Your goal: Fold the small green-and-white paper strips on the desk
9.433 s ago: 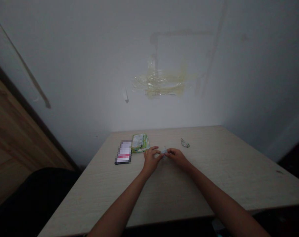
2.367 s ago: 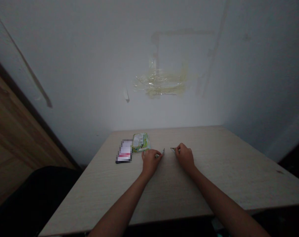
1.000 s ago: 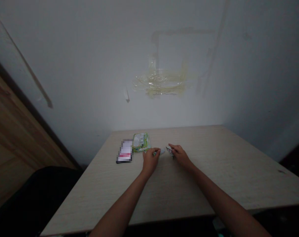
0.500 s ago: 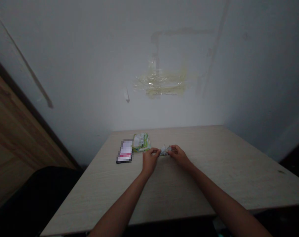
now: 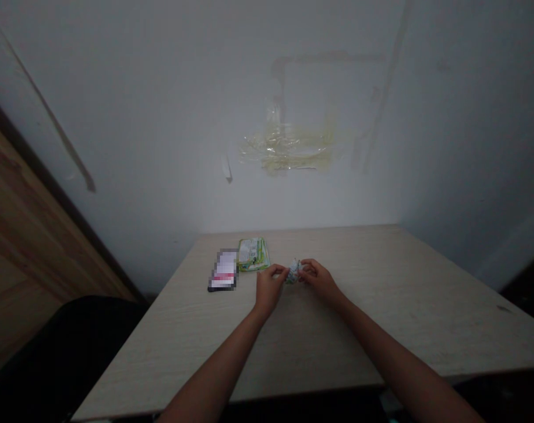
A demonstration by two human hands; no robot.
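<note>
left hand (image 5: 270,289): fingers pinching small crumpled piece (image 5: 294,272) | right hand (image 5: 320,279): fingers grasping its right edge | piece between both hands, over counter (image 5: 328,346) | one tip toward wall (image 5: 161,129); long axis too small to tell

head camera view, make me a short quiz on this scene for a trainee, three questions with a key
1. Which thing is between the left hand and the right hand?
A) a cup
B) a crumpled printed scrap
C) a pair of scissors

2. True or false: in the picture, the green-and-white packet lies to the right of the phone.

3. Fill the gap: the yellowed clear tape is stuck to the ____.

Key: 1. B. 2. True. 3. wall.
</note>
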